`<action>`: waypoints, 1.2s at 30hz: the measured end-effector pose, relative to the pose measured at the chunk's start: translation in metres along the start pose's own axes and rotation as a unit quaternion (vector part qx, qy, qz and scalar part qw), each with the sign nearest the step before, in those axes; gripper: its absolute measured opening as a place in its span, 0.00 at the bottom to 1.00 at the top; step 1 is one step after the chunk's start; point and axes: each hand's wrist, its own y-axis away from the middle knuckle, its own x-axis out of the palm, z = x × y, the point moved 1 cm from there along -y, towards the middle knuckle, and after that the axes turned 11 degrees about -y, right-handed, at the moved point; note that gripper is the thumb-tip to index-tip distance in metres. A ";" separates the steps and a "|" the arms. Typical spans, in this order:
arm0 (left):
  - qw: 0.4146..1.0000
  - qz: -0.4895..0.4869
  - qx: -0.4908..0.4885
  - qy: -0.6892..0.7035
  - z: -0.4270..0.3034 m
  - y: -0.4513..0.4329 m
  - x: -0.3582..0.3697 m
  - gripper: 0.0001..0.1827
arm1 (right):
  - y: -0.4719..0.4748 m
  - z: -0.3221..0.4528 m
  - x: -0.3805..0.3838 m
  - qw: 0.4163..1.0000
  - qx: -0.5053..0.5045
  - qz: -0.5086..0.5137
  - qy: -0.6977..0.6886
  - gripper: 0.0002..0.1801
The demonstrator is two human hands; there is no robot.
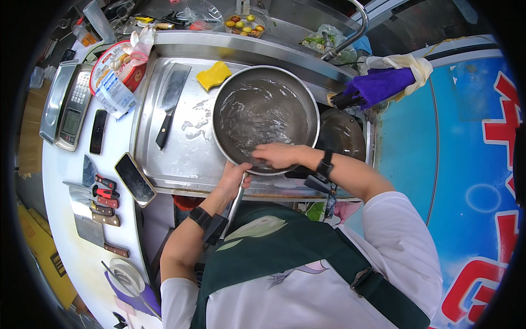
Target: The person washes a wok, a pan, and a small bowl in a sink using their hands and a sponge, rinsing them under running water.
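A large frying pan [267, 115] with water moving in it sits over the steel sink counter [176, 172]. My left hand [236, 181] grips its metal handle close to the rim. My right hand [279, 155] reaches over the near rim into the pan, its fingertips blurred at the water; whether they hold anything cannot be told. A yellow sponge [213, 75] lies just beyond the pan's left rim. Farther left, a cleaver [174, 94] with a black handle rests on the wet steel.
A dark pan [343, 133] stands in the sink at right, below a purple umbrella [378, 86]. A curved faucet [353, 35] rises behind. On the white table at left are a digital scale [72, 119], two phones [135, 179], and several knives [92, 230]. Fruit [245, 25] fills a clear bowl behind.
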 end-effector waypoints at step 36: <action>0.998 -0.017 0.015 -0.059 0.006 -0.003 0.002 0.12 | -0.129 0.012 -0.111 0.891 0.060 -0.426 0.146 0.11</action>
